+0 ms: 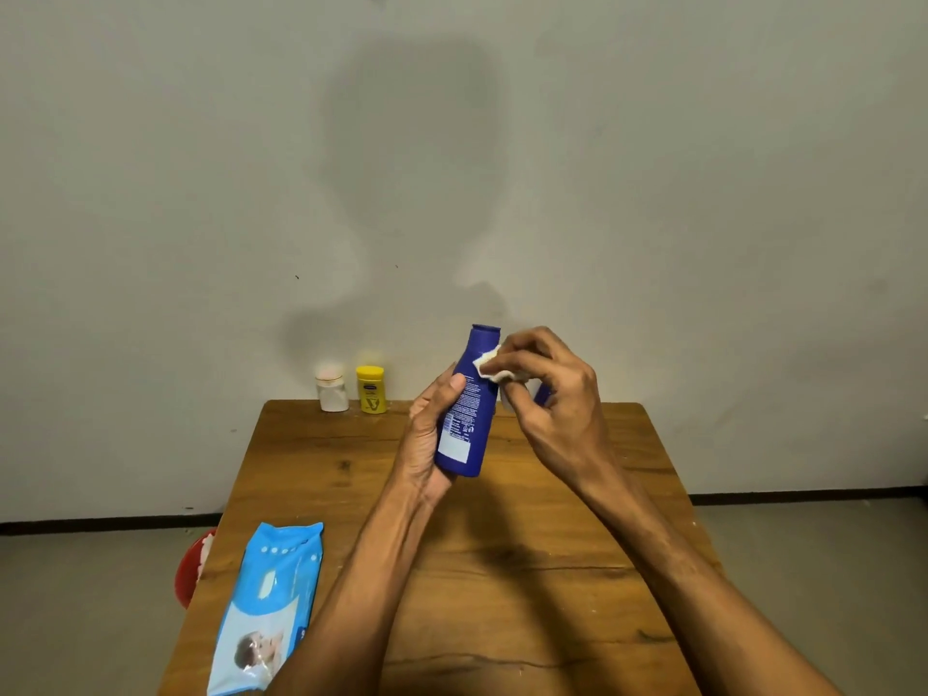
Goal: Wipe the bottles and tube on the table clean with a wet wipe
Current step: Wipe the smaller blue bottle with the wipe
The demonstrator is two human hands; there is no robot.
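Blue bottle (467, 409), smooth glossy plastic w/ tapered shoulders, held above mid wooden table (321, 459), long axis near-upright, cap end up & tipped slightly right; L hand (429, 434) wrapped round lower body, R hand (547, 389) pinching crumpled white wet wipe (494, 366) against upper body.

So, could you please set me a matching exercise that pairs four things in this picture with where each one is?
Things:
1. blue bottle
2. yellow bottle
3. wipes pack
4. wet wipe

Places:
A. standing at the far edge of the table
B. pinched in the right hand
C. gripped in the left hand
D. lying on the table's near-left corner

Pairs: 1-C; 2-A; 3-D; 4-B
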